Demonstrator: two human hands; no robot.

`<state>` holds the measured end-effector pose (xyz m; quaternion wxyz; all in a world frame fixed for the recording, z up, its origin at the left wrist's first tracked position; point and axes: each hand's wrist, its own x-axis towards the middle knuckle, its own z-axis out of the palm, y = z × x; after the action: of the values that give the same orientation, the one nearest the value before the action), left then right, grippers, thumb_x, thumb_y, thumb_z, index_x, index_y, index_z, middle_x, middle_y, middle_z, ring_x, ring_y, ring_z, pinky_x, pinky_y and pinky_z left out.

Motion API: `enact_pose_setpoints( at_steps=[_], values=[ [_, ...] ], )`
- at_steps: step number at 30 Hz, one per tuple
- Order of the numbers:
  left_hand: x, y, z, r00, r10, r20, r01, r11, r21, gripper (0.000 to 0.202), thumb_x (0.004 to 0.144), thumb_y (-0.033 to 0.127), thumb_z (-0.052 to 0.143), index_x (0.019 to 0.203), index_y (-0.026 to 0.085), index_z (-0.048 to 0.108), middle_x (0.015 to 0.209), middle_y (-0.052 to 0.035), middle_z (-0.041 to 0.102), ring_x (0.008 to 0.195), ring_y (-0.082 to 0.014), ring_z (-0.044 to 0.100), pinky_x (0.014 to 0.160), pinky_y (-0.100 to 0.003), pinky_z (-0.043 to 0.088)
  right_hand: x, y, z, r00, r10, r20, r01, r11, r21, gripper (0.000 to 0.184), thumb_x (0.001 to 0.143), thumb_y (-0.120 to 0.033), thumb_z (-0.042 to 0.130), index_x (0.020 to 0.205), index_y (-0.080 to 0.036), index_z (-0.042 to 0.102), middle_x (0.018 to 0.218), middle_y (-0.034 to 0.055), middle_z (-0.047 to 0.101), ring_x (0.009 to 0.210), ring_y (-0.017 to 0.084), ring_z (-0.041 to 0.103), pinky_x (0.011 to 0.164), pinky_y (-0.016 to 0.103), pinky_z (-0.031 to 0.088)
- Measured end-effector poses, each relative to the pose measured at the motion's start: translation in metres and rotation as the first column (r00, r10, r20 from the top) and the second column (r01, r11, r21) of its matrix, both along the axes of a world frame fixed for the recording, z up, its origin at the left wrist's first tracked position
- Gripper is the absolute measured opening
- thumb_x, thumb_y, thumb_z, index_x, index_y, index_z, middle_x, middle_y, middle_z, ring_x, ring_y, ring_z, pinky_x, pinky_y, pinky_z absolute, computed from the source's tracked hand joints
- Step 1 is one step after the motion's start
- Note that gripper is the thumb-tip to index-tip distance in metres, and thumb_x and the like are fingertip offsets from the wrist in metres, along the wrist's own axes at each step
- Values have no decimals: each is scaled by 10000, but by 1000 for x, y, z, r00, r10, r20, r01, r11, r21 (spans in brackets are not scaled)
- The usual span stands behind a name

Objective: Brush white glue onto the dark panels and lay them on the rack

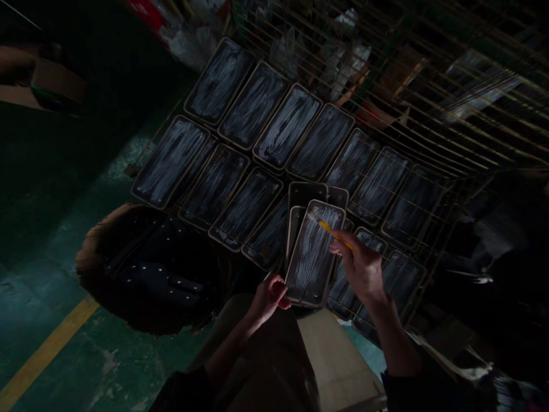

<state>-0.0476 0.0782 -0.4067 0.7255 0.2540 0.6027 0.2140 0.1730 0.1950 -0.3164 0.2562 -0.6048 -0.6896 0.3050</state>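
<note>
Fingers of the right hand (362,266), right of centre in the frame, close around a yellow-handled brush (325,226) whose tip points up and left at the upper part of a streaked dark panel (313,257). That panel lies just right of centre over other panels (306,193), mostly left of those fingers; the left hand's (269,300) curled fingers meet its lower left edge, pinching or merely touching, I cannot tell.

Faint lettering (213,4) on white packaging (220,12), cut off, too dim to read
</note>
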Motion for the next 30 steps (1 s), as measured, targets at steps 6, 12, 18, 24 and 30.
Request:
enact_pose_setpoints(
  at_steps=[6, 12, 18, 24, 30],
  values=[
    [1, 2, 1, 1000, 21, -3, -21, 999, -35, 244, 806, 373, 612, 856, 166, 492, 537, 25, 622, 475, -174, 671, 463, -231, 516, -5, 2, -27, 976, 109, 187, -137, 981, 141, 241, 979, -299, 477, 1169, -218, 601, 1062, 49, 718, 877, 156, 706, 765, 256, 568],
    [1, 3, 4, 997, 66, 25, -64, 995, -71, 306, 785, 411, 648, 864, 157, 496, 549, 13, 631, 485, -191, 680, 470, -257, 537, -25, -88, -8, 950, 270, 156, -276, 961, 16, 246, 961, -213, 511, 1198, -218, 574, 960, 46, 729, 803, 140, 702, 736, 234, 574],
    [1, 3, 5, 995, 95, 40, -91, 991, -101, 337, 768, 440, 667, 841, 148, 515, 589, -1, 647, 485, -187, 680, 483, -277, 556, -37, -144, -1, 970, 236, 52, -229, 967, -114, 288, 951, -204, 506, 1231, -239, 569, 1061, 55, 719, 856, 164, 706, 758, 267, 594],
    [-1, 3, 6, 995, 100, 27, -97, 991, -96, 317, 771, 420, 666, 832, 144, 522, 592, -6, 652, 491, -186, 680, 488, -273, 553, -18, -157, 7, 993, 6, -117, -49, 929, -366, 257, 989, -308, 424, 1158, -220, 597, 744, 1, 704, 601, 121, 675, 552, 202, 561],
    [-2, 9, 13, 998, 63, 2, -63, 996, -59, 308, 765, 414, 665, 843, 144, 538, 541, 3, 636, 476, -186, 673, 471, -248, 520, 27, -116, -3, 985, -171, -34, 153, 941, -301, 240, 985, -333, 442, 1120, -218, 604, 752, -3, 694, 655, 123, 680, 621, 220, 568]
  ],
)
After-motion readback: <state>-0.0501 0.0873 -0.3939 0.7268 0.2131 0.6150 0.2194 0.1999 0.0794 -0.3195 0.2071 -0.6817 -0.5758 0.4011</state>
